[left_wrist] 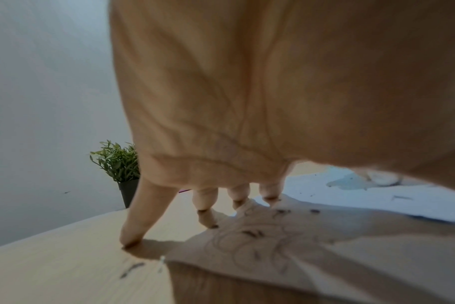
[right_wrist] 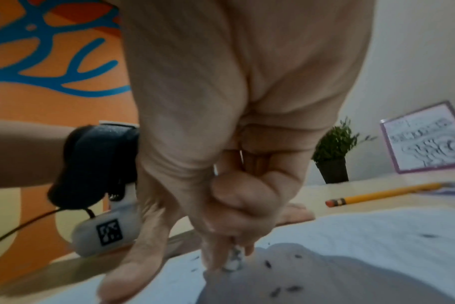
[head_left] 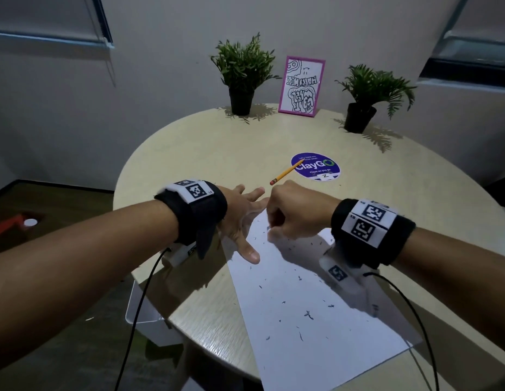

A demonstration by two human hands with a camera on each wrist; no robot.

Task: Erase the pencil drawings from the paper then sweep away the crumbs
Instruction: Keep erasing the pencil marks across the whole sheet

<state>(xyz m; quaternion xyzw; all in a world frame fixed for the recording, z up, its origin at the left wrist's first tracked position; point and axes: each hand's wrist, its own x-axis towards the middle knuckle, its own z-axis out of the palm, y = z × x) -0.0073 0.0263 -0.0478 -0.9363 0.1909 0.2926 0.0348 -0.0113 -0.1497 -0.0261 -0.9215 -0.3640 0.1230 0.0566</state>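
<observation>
Most of the paper (head_left: 316, 300) appears blank in the head view, though dark eraser crumbs (head_left: 309, 315) lie scattered across it from the far corner to the near edge. The left wrist view shows faint pencil drawings (left_wrist: 249, 244) remaining under the left hand's shadow at the far corner, so erasing is judged nearly done but not finished. Sweeping has not begun, judging by the crumbs lying on the sheet; a few also lie on the table beside it.

The right hand (head_left: 297, 210) is curled, its fingertips pinching a small white eraser (right_wrist: 234, 260) whose tip is pressed against the paper at the far corner. The left hand (head_left: 240, 218) is spread wide and flat, fingers straight, holding nothing; it pins the sheet's far left edge, with the outer fingers on the bare table.

The paper lies at an angle on a round, pale wood-grain table (head_left: 189, 153). A yellow pencil (head_left: 286, 173) lies just beyond the hands, its tip over a round purple sticker (head_left: 321, 172). Two potted plants (head_left: 242, 77) and a pink-framed picture (head_left: 301, 86) stand at the far edge against a plain wall. A window blind is visible at upper left. Lighting is dim.
</observation>
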